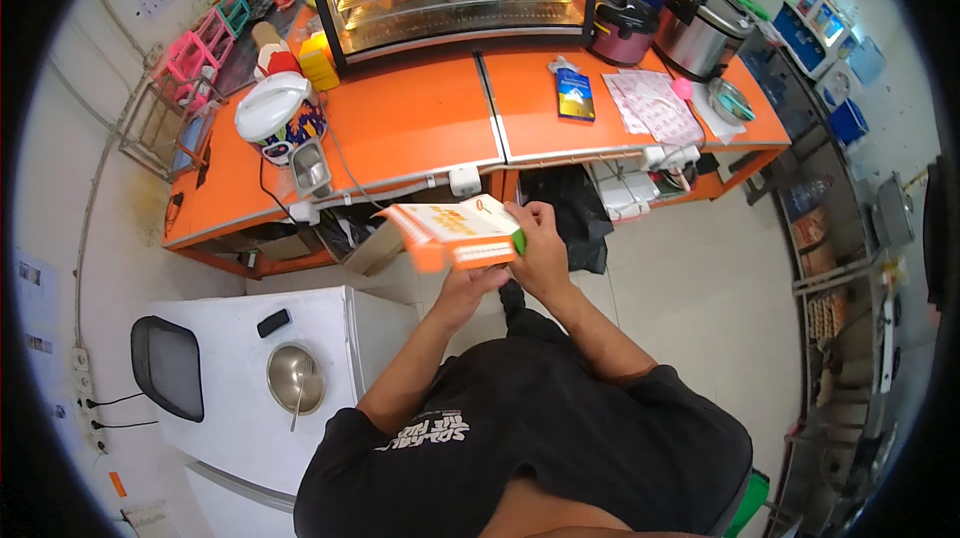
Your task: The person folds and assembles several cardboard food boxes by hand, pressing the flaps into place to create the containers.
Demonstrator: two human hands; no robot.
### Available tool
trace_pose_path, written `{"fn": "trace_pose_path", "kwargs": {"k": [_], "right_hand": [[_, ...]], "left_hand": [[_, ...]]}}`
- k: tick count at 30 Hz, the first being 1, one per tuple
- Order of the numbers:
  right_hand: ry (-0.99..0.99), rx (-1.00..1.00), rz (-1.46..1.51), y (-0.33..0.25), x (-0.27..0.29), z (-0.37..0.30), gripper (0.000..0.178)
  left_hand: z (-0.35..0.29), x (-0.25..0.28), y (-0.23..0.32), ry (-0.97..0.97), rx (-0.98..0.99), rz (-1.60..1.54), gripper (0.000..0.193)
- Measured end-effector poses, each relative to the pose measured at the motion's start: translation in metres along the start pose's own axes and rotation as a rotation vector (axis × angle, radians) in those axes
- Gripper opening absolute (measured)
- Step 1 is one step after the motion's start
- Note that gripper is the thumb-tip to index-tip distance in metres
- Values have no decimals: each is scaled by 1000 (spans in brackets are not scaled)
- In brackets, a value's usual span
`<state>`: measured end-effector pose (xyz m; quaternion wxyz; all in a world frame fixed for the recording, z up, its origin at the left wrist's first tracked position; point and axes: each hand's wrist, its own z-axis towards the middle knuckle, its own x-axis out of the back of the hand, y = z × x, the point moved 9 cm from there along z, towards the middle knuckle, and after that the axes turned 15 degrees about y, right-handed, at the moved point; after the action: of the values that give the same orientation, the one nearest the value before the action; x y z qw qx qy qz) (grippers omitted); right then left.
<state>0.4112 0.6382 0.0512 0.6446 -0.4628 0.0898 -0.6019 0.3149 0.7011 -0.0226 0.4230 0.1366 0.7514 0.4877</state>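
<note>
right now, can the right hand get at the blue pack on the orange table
Probably yes: nothing visible stands between the right hand and the blue pack, though that hand holds the box and might need freeing.

An orange desk (405,123) carries a lit glass display case (455,38), with a yellow box (319,63) and a white-lidded cooker (277,100) to its left. On the right part lie a blue packet (575,95) and pink-patterned papers (660,110), near a purple cooker (620,33) and a steel cooker (705,35). A white cabinet (235,378) bears a metal bowl (288,373) and a small black device (273,322).
</note>
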Motion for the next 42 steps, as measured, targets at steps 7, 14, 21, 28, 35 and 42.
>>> {"fn": "trace_pose_path", "kwargs": {"k": [7, 14, 21, 28, 35, 42], "right_hand": [[-123, 238, -13, 22, -49, 66, 61], [-95, 360, 184, 35, -61, 119, 60], [-75, 394, 308, 45, -56, 141, 43], [-168, -226, 647, 87, -72, 176, 17], [-217, -396, 950, 79, -65, 196, 23], [-256, -352, 903, 67, -58, 202, 17]], "left_hand": [[91, 19, 50, 561, -179, -67, 38], [130, 0, 74, 657, -297, 58, 37], [160, 10, 83, 770, -299, -28, 19], [178, -4, 111, 714, -463, 151, 30], [189, -21, 118, 414, -537, 220, 20], [185, -7, 109, 354, -710, 519, 38]]}}
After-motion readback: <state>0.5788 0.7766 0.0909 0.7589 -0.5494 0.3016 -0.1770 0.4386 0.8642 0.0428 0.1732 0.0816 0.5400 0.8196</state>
